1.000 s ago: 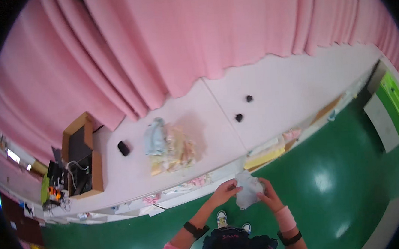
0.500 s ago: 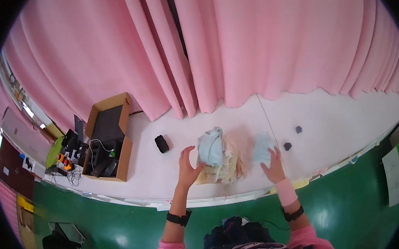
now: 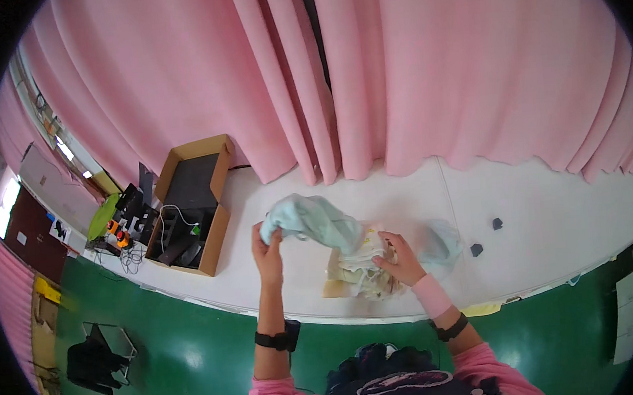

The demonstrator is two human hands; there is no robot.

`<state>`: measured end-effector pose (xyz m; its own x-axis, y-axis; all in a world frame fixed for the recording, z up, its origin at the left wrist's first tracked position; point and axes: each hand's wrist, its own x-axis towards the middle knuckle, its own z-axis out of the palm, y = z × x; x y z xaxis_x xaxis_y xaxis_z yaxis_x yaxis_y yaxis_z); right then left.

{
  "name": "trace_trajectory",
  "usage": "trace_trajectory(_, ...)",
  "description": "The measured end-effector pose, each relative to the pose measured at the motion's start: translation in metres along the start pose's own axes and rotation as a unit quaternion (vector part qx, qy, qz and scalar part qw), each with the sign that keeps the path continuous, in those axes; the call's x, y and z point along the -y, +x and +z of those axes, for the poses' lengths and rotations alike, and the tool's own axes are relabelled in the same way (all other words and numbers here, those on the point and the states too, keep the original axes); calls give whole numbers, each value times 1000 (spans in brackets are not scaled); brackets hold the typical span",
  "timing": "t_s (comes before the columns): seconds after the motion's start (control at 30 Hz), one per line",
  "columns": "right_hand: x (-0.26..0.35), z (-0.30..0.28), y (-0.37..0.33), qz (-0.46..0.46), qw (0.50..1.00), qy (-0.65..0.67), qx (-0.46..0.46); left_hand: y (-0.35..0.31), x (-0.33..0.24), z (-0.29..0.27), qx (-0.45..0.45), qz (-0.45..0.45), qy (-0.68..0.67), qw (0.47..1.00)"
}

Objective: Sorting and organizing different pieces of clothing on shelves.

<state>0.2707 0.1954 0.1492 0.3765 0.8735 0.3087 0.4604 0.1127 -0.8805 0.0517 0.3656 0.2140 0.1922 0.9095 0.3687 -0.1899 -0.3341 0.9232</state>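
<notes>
My left hand is closed on one end of a pale blue-green cloth, lifted to the left of a pile. The cloth's other end hangs by the top of that pile of folded cream and white cloths. At the pile's right side is my right hand, its thumb and fingers apart, the tips at the upper cloths. To the right of it lies a crumpled, thin pale blue item; whether it is cloth or plastic I cannot tell.
Two small dark lumps sit on the white table at the right. An open cardboard box with black gear and a white cable stands at the left, beside cables and other equipment. Pink curtains hang behind the table.
My left hand has taken hold of the blue-green cloth and pulled it up and left off the pile. My right hand has moved left to the pile. The small black object is out of sight.
</notes>
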Motion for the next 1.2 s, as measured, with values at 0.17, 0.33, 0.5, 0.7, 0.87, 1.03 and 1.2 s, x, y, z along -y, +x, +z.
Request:
trace_trajectory(0.17,-4,2,10,-8,990,-138,22,-3,27,-59,-43,-31,52,997)
trace_trajectory(0.33,-15,14,16,78,996,-23,-35,-21,112,-128,22,-76,249,965)
trace_trajectory(0.5,-21,-6,9,93,989,92,-73,-52,155,-129,197,-152,438,864)
trace_trajectory(0.7,-33,-45,-5,113,928,292,-200,-63,148,-129,231,-180,353,889)
trace_trajectory(0.87,-45,-111,-33,93,905,333,-250,-72,112,-117,163,-97,444,876)
trace_trajectory(1.03,-33,-150,-58,70,893,325,-304,-69,91,-90,159,-56,350,922)
trace_trajectory(1.2,-63,-200,-87,117,857,303,-400,-64,84,-41,240,-42,290,926)
